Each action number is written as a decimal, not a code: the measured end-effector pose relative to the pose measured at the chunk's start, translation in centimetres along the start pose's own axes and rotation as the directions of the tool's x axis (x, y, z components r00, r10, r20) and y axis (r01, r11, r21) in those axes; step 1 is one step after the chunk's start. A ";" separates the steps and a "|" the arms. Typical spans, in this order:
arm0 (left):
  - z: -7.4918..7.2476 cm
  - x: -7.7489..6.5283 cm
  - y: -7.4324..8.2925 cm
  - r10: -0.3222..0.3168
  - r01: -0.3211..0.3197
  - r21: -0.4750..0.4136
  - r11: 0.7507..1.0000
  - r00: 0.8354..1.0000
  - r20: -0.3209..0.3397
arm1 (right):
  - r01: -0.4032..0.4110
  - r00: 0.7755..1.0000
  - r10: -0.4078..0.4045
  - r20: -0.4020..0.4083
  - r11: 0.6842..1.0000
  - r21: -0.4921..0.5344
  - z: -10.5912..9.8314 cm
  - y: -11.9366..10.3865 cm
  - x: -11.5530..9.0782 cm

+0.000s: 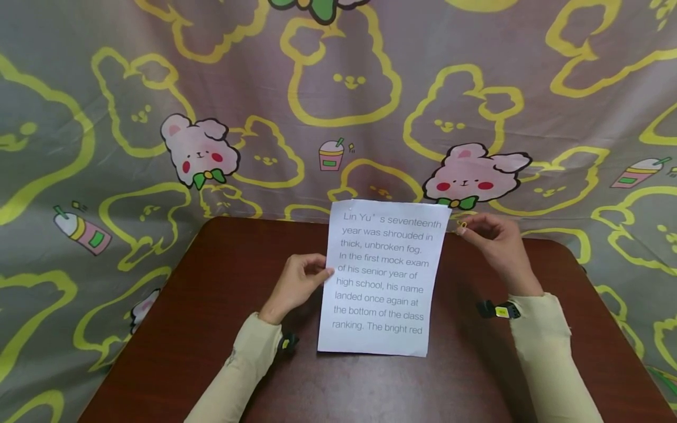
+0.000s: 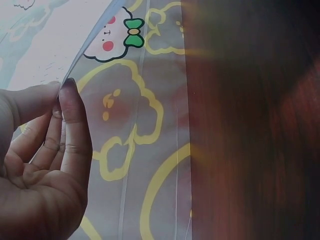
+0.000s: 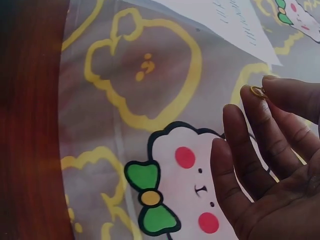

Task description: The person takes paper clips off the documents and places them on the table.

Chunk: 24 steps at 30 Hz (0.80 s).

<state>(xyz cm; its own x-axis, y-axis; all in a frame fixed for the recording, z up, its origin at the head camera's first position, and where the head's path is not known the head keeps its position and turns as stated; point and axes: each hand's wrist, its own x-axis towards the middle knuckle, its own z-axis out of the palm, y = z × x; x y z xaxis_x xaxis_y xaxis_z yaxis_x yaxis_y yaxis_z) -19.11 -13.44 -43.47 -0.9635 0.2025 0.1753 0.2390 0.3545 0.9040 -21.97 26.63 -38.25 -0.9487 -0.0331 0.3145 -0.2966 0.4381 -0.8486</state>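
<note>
My left hand [image 1: 297, 285] pinches the left edge of printed paper sheets [image 1: 378, 282] between thumb and fingers. They stand upright above the table, large text facing me, with slightly uneven edges along the top. In the left wrist view, the thumb and index fingertip [image 2: 74, 107] meet at the paper's edge. To the right of the paper's upper right corner is my right hand [image 1: 494, 247], apart from it. Its thumb and index finger pinch a small yellow paper clip [image 3: 257, 92], partly hidden by the thumb; the other fingers are loosely bent.
A dark reddish-brown table [image 1: 370, 388] lies under both hands. Behind its far edge hangs a grey curtain [image 1: 254, 88] with yellow outlines and cartoon rabbits. Black wrist straps [image 1: 499, 309] sit at both cuffs of the pale sleeves [image 1: 550, 358].
</note>
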 end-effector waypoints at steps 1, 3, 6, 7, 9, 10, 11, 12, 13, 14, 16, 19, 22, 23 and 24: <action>0.0 0.0 0.0 0.000 0.000 0.002 1.000 1.000 -0.001 | -0.003 1.000 0.003 0.006 1.000 0.001 0.0 0.2 -0.1; 0.0 0.0 0.0 -0.002 0.002 0.003 1.000 1.000 -0.002 | -0.007 1.000 0.007 0.012 1.000 0.001 0.1 0.5 -0.3; 0.1 0.0 0.0 -0.005 0.005 0.001 1.000 1.000 -0.003 | -0.014 1.000 0.014 0.022 1.000 0.002 0.3 0.8 -0.5; 0.1 0.0 0.0 -0.005 0.005 0.001 1.000 1.000 -0.003 | -0.015 1.000 0.015 0.024 1.000 -0.002 0.4 0.8 -0.5; 0.1 0.0 0.0 -0.007 0.007 0.001 1.000 1.000 -0.003 | -0.020 0.999 0.020 0.029 1.000 -0.018 0.5 1.0 -0.7; 0.1 0.0 0.0 -0.008 0.008 -0.001 1.000 1.000 -0.004 | -0.024 0.999 0.025 0.033 0.999 -0.026 0.5 1.1 -0.8; 0.1 0.0 0.0 -0.009 0.009 -0.002 1.000 1.000 -0.005 | -0.028 0.999 0.030 0.036 0.999 -0.034 0.5 1.2 -0.9; 0.1 0.0 0.0 -0.009 0.009 -0.002 1.000 1.000 -0.007 | -0.033 0.999 0.034 0.038 0.999 -0.042 0.6 1.3 -1.0; 0.0 0.0 0.0 -0.009 0.009 -0.001 1.000 1.000 -0.008 | -0.037 0.998 0.039 0.040 0.998 -0.047 0.6 1.4 -1.1; 0.0 0.0 0.0 -0.008 0.008 -0.003 1.000 1.000 -0.008 | -0.039 0.998 0.041 0.042 0.998 -0.053 0.6 1.5 -1.2; 0.0 0.0 0.0 -0.005 0.005 -0.008 1.000 1.000 -0.007 | -0.043 0.998 0.046 0.043 0.997 -0.060 0.7 1.7 -1.4; 0.0 0.0 0.1 -0.001 0.001 -0.018 1.000 1.000 -0.004 | -0.046 0.998 0.049 0.049 0.997 -0.067 0.9 2.0 -1.6; -0.1 0.0 0.0 0.000 0.000 -0.020 1.000 1.000 -0.002 | -0.055 0.996 0.060 0.061 0.995 -0.080 1.0 2.3 -1.8; -0.1 0.0 0.0 0.000 -0.001 -0.020 1.000 1.000 -0.002 | -0.060 0.996 0.066 0.068 0.994 -0.088 1.1 2.4 -1.9; -0.1 0.0 0.0 0.001 -0.001 -0.019 1.000 1.000 -0.002 | -0.066 0.995 0.073 0.074 0.993 -0.095 1.1 2.6 -1.9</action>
<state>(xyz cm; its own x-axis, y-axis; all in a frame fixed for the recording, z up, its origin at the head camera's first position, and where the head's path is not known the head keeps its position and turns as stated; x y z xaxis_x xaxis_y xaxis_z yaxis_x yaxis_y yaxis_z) -19.11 -13.55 -43.47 -0.9636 0.2004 0.1768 0.2372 0.3371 0.9111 -21.02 26.81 -41.52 -0.9733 -0.0676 0.2195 -0.2219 0.5229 -0.8230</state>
